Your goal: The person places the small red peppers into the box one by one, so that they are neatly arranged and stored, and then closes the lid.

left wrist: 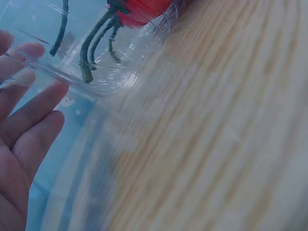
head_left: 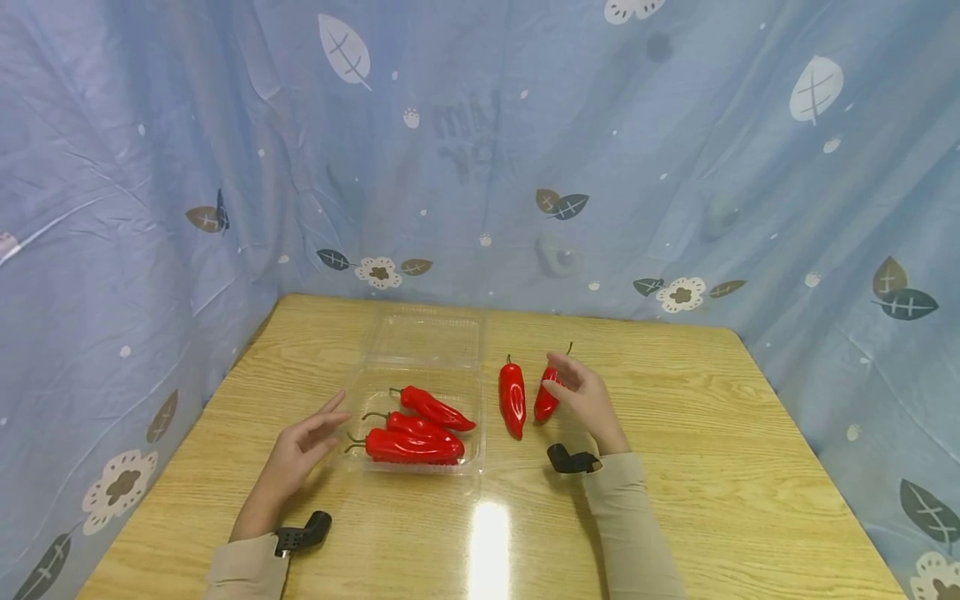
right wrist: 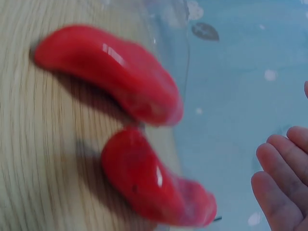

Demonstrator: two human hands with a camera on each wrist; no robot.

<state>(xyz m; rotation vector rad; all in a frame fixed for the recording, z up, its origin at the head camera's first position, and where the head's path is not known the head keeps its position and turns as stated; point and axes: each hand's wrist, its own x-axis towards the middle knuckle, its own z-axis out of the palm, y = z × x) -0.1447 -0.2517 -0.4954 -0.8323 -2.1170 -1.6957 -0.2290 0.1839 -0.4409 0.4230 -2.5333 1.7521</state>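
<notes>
Left hand (head_left: pixel 297 450), fingers loose, empty, beside clear box (head_left: pixel 465 387), perhaps to steady it; three peppers (head_left: pixel 408 446) inside. Right hand (head_left: pixel 588 402), relaxed, empty, hovers by outer loose pepper (head_left: pixel 546 403), seemingly positioned for grasping.

Blue curtain (head_left: pixel 487 158) w/ leaf prints (head_left: pixel 345 48) behind wood tbl (head_left: pixel 712 433).

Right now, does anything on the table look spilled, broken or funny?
Nothing looks spilled or broken. Three red peppers lie in the open clear box. Two more peppers lie loose on the table beside it, which may look left out but isn't really odd.
</notes>
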